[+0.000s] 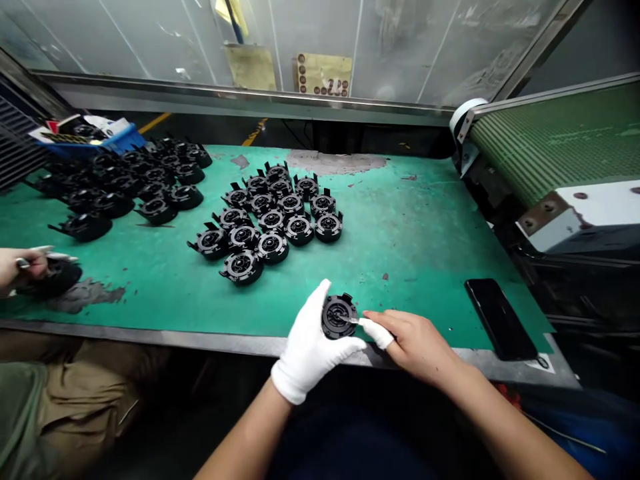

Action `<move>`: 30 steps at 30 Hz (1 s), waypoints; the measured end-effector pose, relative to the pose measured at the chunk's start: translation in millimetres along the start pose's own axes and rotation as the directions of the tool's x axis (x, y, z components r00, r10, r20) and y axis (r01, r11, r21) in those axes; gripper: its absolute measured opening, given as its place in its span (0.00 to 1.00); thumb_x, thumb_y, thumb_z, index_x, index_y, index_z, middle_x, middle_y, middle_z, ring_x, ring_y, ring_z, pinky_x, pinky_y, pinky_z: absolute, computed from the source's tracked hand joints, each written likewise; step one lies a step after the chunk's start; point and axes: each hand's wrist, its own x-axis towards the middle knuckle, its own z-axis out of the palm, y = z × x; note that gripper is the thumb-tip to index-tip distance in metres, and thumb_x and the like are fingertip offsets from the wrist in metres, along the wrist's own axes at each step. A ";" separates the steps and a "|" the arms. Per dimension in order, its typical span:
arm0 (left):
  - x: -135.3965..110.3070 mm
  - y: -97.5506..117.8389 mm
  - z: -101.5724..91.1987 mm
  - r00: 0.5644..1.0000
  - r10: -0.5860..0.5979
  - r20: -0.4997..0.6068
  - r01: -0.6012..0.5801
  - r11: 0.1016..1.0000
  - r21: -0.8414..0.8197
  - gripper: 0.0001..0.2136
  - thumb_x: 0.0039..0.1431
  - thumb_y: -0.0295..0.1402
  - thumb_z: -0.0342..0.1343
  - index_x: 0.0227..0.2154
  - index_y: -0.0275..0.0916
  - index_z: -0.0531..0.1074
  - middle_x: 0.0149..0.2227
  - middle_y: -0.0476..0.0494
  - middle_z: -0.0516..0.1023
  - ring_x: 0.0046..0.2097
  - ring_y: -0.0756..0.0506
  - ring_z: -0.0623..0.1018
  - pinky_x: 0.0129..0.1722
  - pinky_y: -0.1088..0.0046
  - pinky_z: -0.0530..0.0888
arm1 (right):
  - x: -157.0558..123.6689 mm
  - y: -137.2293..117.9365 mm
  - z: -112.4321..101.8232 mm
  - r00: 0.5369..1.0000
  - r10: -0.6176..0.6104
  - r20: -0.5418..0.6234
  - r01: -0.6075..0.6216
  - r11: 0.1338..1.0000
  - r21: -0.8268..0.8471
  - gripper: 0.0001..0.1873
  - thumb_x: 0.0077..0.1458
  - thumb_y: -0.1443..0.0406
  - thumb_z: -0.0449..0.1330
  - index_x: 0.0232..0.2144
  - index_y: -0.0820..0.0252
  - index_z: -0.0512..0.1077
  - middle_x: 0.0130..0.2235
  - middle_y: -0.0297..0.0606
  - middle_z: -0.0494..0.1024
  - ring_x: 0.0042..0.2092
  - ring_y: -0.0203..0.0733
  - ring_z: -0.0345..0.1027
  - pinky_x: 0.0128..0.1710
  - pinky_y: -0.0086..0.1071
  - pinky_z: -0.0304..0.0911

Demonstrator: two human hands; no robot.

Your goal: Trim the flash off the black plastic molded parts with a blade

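My left hand [313, 343], in a white glove, grips a round black plastic part [340, 313] by its side above the table's front edge. Ridged rings and a short tab show on the part's upper face. In my right hand [407, 340], bare except for a white cover on the thumb, is a small thin blade [350, 321]. Its tip reaches over the face of the part; whether it touches cannot be made out. The blade's handle is hidden by my fingers. Beyond my hands stands a cluster of similar round black parts [271, 219].
More black parts [155, 175] stand at the left, beside a blue bin [127, 139]. A co-worker's hand [30, 265] is at the left edge, by another black part. A phone [500, 317] lies on the right of the green tabletop [405, 227]. A green conveyor belt [560, 133] runs at the right.
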 end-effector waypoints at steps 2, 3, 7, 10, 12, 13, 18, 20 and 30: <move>-3.9 -1.9 17.0 0.999 -0.029 -0.042 0.029 0.999 -0.019 0.48 0.50 0.50 0.68 0.68 0.40 0.49 0.66 0.33 0.62 0.66 0.33 0.66 0.66 0.50 0.64 | 5.7 -2.5 -0.3 0.999 -0.033 0.020 0.034 0.998 -0.057 0.22 0.66 0.63 0.49 0.58 0.54 0.72 0.43 0.40 0.81 0.45 0.46 0.75 0.45 0.37 0.68; -3.8 -2.7 22.3 0.998 -0.039 -0.055 0.038 0.999 -0.022 0.46 0.51 0.49 0.67 0.67 0.39 0.50 0.64 0.33 0.65 0.65 0.34 0.68 0.66 0.51 0.66 | 8.0 -3.1 -0.5 0.999 -0.044 0.029 0.046 0.996 -0.079 0.22 0.66 0.63 0.49 0.57 0.54 0.73 0.43 0.40 0.81 0.44 0.46 0.75 0.44 0.37 0.67; 0.1 -4.3 26.4 0.996 -0.035 -0.087 0.032 0.999 -0.025 0.44 0.52 0.49 0.66 0.66 0.37 0.52 0.61 0.33 0.68 0.62 0.35 0.71 0.64 0.53 0.68 | 13.8 -4.2 -0.9 0.998 -0.041 0.051 0.050 0.983 -0.178 0.22 0.65 0.65 0.50 0.57 0.51 0.72 0.40 0.38 0.80 0.41 0.44 0.74 0.40 0.34 0.66; 1.1 -4.4 25.0 0.995 0.000 -0.102 0.001 1.000 0.010 0.44 0.52 0.49 0.66 0.66 0.37 0.53 0.61 0.33 0.69 0.62 0.34 0.71 0.64 0.52 0.68 | 16.3 -6.9 0.0 0.999 0.011 0.047 0.001 0.968 -0.249 0.23 0.64 0.66 0.51 0.58 0.49 0.71 0.40 0.37 0.79 0.41 0.45 0.74 0.37 0.34 0.65; 0.6 -4.4 25.8 0.993 0.023 -0.119 -0.018 0.999 0.041 0.43 0.52 0.50 0.66 0.65 0.37 0.54 0.61 0.33 0.69 0.62 0.34 0.71 0.63 0.52 0.68 | 17.0 -8.8 0.7 0.998 0.057 0.036 -0.045 0.962 -0.271 0.23 0.64 0.65 0.50 0.59 0.49 0.70 0.41 0.38 0.79 0.41 0.45 0.74 0.36 0.34 0.64; 0.2 -4.5 26.5 0.992 0.029 -0.127 -0.022 0.998 0.053 0.43 0.52 0.50 0.66 0.65 0.37 0.55 0.61 0.33 0.69 0.62 0.34 0.71 0.63 0.52 0.68 | 16.9 -9.5 0.7 0.997 0.073 0.029 -0.063 0.962 -0.264 0.23 0.65 0.65 0.50 0.59 0.50 0.70 0.42 0.38 0.80 0.42 0.45 0.75 0.37 0.33 0.64; -1.6 -5.9 28.2 0.991 0.038 -0.127 -0.028 0.996 0.079 0.44 0.51 0.52 0.66 0.65 0.38 0.54 0.61 0.34 0.68 0.62 0.34 0.70 0.63 0.52 0.69 | 11.1 -12.7 -7.7 0.999 0.032 0.043 -0.023 0.980 -0.198 0.22 0.66 0.63 0.49 0.58 0.49 0.71 0.45 0.38 0.80 0.45 0.44 0.75 0.42 0.33 0.65; -1.9 -6.5 28.0 0.991 0.040 -0.128 -0.030 0.996 0.083 0.44 0.51 0.52 0.66 0.65 0.38 0.55 0.61 0.34 0.69 0.62 0.34 0.71 0.63 0.51 0.69 | 9.6 -16.5 -13.4 0.996 0.030 0.079 -0.010 0.970 -0.244 0.22 0.64 0.64 0.50 0.58 0.48 0.71 0.43 0.37 0.80 0.43 0.45 0.75 0.39 0.34 0.64; -2.4 -13.6 29.7 0.986 0.088 -0.142 -0.076 0.993 0.085 0.45 0.51 0.53 0.66 0.66 0.39 0.53 0.62 0.33 0.67 0.64 0.34 0.69 0.64 0.51 0.67 | 21.3 -25.4 -24.6 0.991 0.110 0.070 -0.077 0.930 -0.360 0.26 0.57 0.70 0.52 0.56 0.49 0.72 0.42 0.37 0.81 0.41 0.47 0.75 0.32 0.33 0.56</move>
